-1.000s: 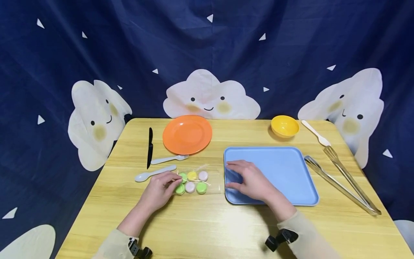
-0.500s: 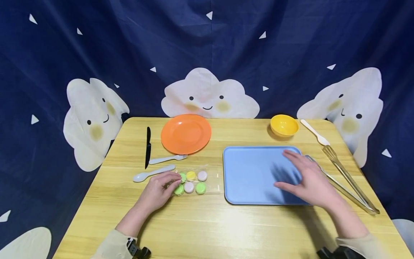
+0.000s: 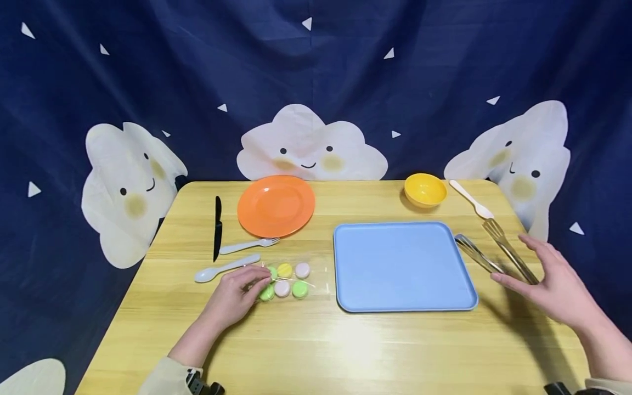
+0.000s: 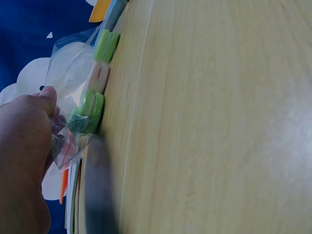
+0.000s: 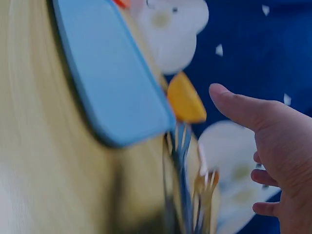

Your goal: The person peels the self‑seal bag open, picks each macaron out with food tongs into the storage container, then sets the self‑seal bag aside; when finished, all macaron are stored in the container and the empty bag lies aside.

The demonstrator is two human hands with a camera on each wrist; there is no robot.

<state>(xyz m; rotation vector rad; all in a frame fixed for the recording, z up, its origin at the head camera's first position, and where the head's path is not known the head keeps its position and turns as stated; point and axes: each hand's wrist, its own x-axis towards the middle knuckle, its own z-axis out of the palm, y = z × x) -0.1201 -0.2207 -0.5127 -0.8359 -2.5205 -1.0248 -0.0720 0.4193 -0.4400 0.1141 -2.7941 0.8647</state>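
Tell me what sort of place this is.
Likely a staged tabletop set, not a real kitchen: a wooden table before a navy cloud-print backdrop, laid with bright plastic tableware such as an orange plate.

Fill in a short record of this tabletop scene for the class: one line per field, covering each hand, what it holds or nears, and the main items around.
left hand: pinches the clear bag of macarons
right hand: open, fingers spread over the metal tongs, contact unclear
blue tray: lies flat between the hands
orange plate: far left of centre
yellow bowl: beyond the tray
black knife: left of the plate
surface: wooden table
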